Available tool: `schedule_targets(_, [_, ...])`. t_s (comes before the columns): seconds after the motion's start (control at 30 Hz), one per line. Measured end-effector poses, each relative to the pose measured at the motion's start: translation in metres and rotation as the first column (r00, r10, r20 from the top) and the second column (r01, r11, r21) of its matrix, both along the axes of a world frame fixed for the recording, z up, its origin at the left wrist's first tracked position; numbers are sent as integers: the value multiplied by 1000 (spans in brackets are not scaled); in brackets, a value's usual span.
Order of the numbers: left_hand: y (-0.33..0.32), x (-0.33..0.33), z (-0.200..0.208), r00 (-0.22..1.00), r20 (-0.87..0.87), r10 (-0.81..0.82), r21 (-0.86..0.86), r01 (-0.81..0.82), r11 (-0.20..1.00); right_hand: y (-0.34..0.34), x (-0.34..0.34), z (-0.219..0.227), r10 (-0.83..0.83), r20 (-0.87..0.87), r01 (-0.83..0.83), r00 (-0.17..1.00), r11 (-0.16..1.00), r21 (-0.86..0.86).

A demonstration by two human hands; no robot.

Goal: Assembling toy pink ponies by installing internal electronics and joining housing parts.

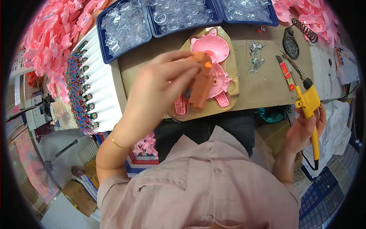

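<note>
Workshop, batch hand assembly of plastic parts. Brown-topped bench (263, 89), blue bins (187, 31) of clear plastic pieces (179, 15) lining far edge. Pink moulded parts (57, 42) heaped far left, more far right. Left: white ribbed tray (101, 84) with row of wired components (78, 87). Mid-bench: jig (233, 78) carrying pink shells (211, 42). Right: yellow soldering gun (309, 100), red-handled cutter (286, 75), black coil spring (305, 31). Production-type stock, bench tools.

One head-worn fisheye view looks steeply down, close over the shirt (206, 187) and workbench (263, 89).
</note>
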State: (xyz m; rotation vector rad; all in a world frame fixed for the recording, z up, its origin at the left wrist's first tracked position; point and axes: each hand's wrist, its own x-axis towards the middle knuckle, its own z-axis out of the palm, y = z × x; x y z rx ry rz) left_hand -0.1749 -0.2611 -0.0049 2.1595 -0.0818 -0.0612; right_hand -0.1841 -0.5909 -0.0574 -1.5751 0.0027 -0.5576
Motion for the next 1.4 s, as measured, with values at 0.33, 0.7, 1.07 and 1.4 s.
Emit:
schedule_targets(0.33, [-9, -37, -6, 966, -88, 242, -64, -248, 967, 30, 14, 4, 234, -19, -235, 972, 972, -30])
schedule_targets(0.7, [-26, -27, -23, 975, 112, 194, 62, -201, 978, 10, -38, 15, 514, -71, -519, 855, 851, -84])
schedule_targets(1.07, [-27, -30, -27, 967, 152, 204, 34, -212, 977, 23, -41, 43, 682, -432, -697, 590, 700, 155])
schedule_targets(1.4, [-25, -31, -30, 963, 179, 200, 54, -212, 976, 38, -16, 54, 782, -599, -662, 170, 541, 518])
